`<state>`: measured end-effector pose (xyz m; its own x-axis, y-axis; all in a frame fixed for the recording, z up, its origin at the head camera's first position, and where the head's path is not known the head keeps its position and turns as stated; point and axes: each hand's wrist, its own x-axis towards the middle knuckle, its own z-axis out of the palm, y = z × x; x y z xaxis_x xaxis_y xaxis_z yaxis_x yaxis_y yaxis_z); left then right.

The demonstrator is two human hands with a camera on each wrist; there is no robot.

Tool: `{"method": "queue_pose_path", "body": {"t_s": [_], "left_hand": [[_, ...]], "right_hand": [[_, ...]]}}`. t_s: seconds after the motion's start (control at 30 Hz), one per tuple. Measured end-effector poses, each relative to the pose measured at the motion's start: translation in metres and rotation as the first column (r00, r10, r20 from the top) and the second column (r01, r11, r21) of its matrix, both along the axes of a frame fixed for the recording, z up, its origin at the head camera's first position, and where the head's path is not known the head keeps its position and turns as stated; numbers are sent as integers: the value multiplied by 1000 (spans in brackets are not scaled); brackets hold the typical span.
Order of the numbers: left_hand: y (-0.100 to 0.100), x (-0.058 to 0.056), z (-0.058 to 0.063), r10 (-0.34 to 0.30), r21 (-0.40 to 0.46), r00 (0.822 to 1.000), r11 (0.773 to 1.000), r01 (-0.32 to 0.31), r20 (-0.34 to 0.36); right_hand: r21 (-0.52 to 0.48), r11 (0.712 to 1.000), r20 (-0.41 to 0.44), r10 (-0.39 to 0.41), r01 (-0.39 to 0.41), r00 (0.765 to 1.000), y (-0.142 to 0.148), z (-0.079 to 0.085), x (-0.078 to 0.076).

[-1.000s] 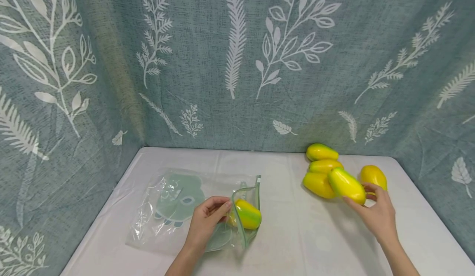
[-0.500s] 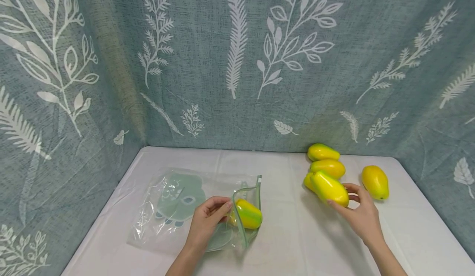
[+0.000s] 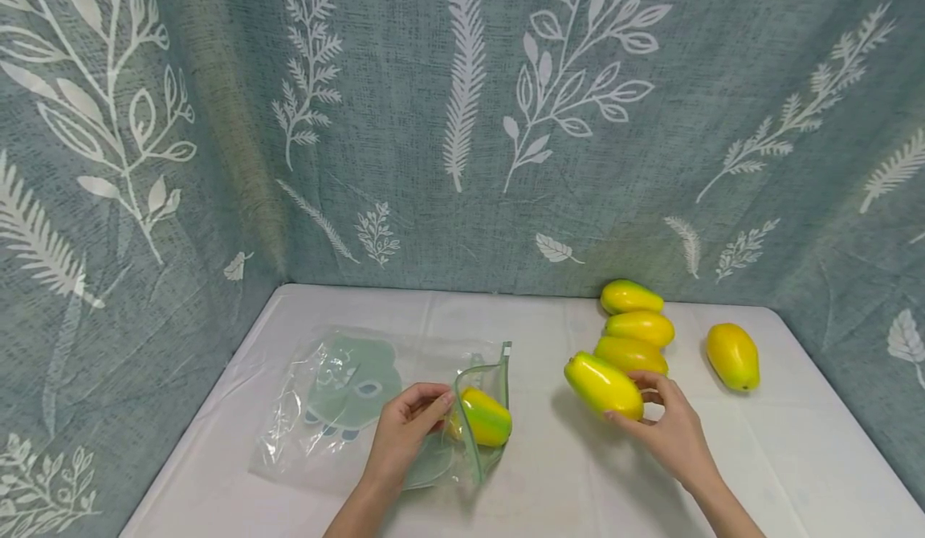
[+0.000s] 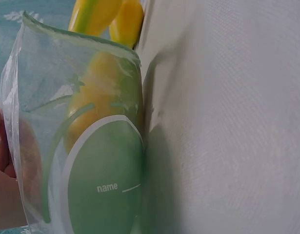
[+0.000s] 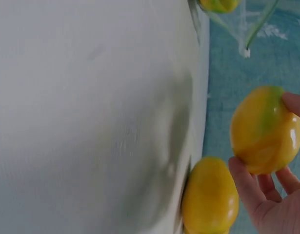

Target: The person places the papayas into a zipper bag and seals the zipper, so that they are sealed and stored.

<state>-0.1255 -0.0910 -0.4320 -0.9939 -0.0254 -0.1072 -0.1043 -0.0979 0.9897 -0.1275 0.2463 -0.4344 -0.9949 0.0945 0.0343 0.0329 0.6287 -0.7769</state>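
A clear zip bag (image 3: 282, 434) with a green cartoon print lies on the table, its green-edged mouth spread toward the right. My left hand (image 3: 401, 429) pinches the bag's upper side near the mouth. Inside the opening rests a yellow-green papaya (image 3: 486, 417), seen through the film in the left wrist view. My right hand (image 3: 668, 425) grips another papaya (image 3: 603, 385) between thumb and fingers, held above the table with its shadow below. Behind that hand, several papayas, among them a front one (image 3: 632, 355), form a column.
A lone papaya (image 3: 733, 356) lies at the right of the white-covered table (image 3: 549, 490). Patterned blue-green curtains (image 3: 405, 120) hang around the back and sides. In the right wrist view the bag's zip corner (image 5: 246, 51) appears beyond the held papaya.
My right hand has carried its papaya leftward and slightly toward me, away from the lone papaya and past the column's front. The left hand and the bag stay essentially in place.
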Motion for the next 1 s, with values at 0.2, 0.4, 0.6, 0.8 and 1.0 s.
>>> {"method": "queue_pose_path", "body": {"t_s": [0.2, 0.4, 0.6, 0.8, 1.0], "left_hand": [[0, 1, 0, -2, -10, 1000, 1000, 2, -10], [0, 1, 0, -9, 12, 1000, 1000, 9, -22], [2, 0, 0, -9, 22, 999, 1000, 9, -33], [3, 0, 1, -5, 29, 999, 1000, 6, -41], [3, 1, 1, -13, 40, 1000, 999, 14, -28]], "right_hand": [[-40, 997, 13, 68, -67, 998, -15, -3, 4], [-58, 991, 44, 126, -124, 991, -27, -9, 8], [-27, 985, 63, 170, -168, 983, -34, -13, 13], [-19, 978, 79, 211, -210, 974, -35, -16, 19], [-37, 969, 100, 247, -245, 964, -38, -21, 22]]}}
